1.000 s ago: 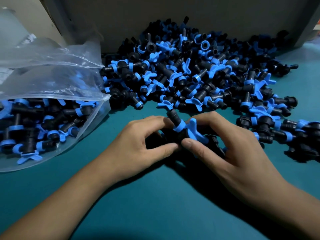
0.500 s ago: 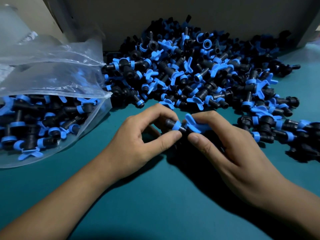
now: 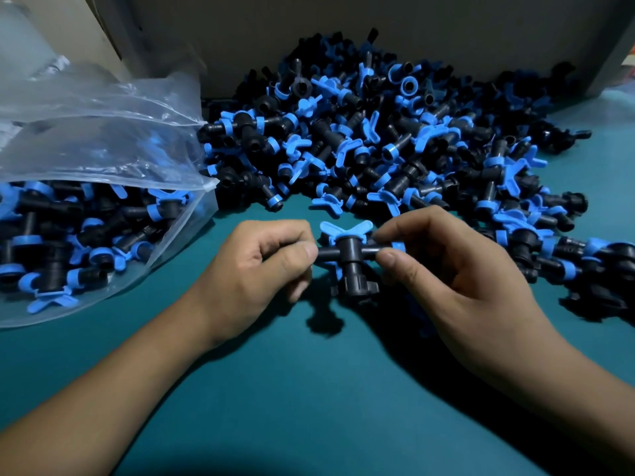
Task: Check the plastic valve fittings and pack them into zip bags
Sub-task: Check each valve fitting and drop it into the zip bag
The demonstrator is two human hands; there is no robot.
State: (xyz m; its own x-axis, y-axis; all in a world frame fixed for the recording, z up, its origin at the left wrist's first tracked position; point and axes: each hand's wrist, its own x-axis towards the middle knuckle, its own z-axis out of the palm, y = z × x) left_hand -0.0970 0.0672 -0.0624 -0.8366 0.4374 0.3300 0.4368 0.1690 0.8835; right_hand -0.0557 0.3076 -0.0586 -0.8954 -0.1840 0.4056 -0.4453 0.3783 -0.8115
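A black valve fitting [image 3: 350, 261] with a blue butterfly handle is held just above the teal table between both hands. My left hand [image 3: 254, 276] pinches its left stem end with thumb and fingers. My right hand [image 3: 457, 280] pinches its right end, where a blue ring shows. A big heap of black and blue fittings [image 3: 395, 139] lies behind the hands. At the left, a clear zip bag [image 3: 103, 159] lies on its side with its mouth toward the heap and several fittings inside.
The teal table [image 3: 309, 407] stretches toward me below the hands. A dark upright panel [image 3: 343, 25] backs the heap. More fittings [image 3: 584, 262] trail along the right edge beside my right hand.
The fitting was turned between the hands: its stem now lies level, the blue handle points away from me and the black body hangs toward me. The hands have spread a little apart.
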